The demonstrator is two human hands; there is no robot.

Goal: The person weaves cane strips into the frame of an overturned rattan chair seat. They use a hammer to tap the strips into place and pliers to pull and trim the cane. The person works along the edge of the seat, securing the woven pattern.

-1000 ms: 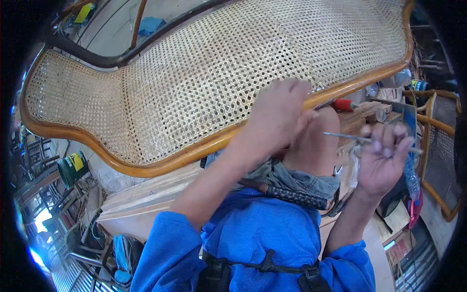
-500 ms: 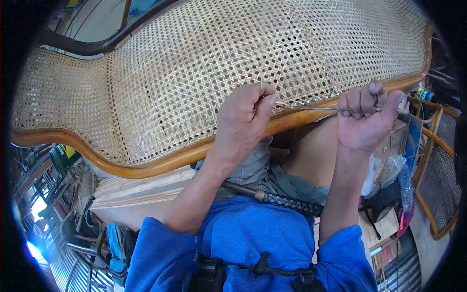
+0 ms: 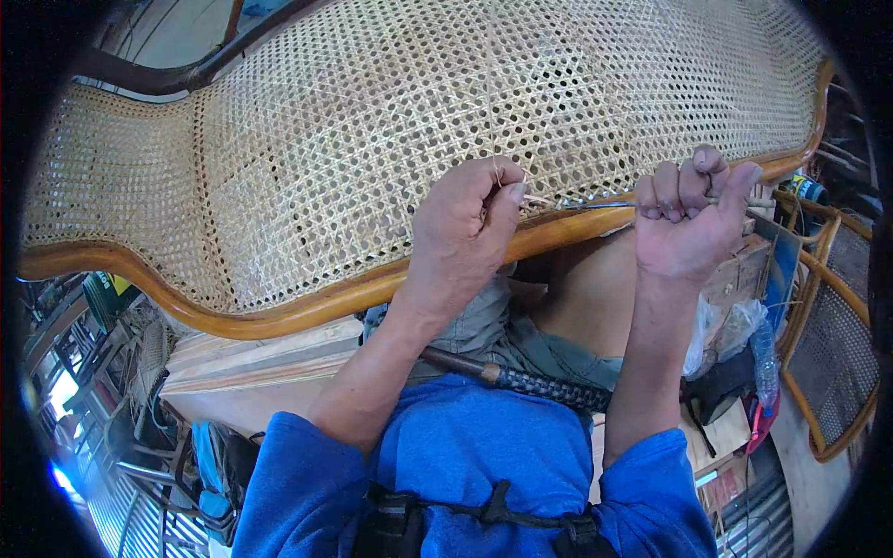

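While the left hand (image 3: 460, 219) pinches a fine cane strand (image 3: 496, 166) between thumb and forefinger, the right hand (image 3: 684, 219) has its fingers curled closed around a thin metal tool (image 3: 609, 204), whose shaft points left along the near edge of the cane panel (image 3: 372, 158). That panel lies across the person's front, above the bare thigh, set in a curved, varnished wooden frame (image 3: 214, 323); both hands are at its near rim, right of the middle. Most of the work looks done: open mesh fills nearly all the visible area, and left of the left hand it runs right up to the wood. What appears left is local, at the stretch of edge between the two hands, where the strand stands loose above the fingertips and short pale ends stick out toward the tool, so this spot seems not yet fastened. Whether the tool's tip sits in a hole or only rests on the weave cannot be told, and the far edge runs partly out of view, so its finish is unclear. Off to the right stands another cane-filled frame (image 3: 837, 312), its mesh darker, apart from the hands.
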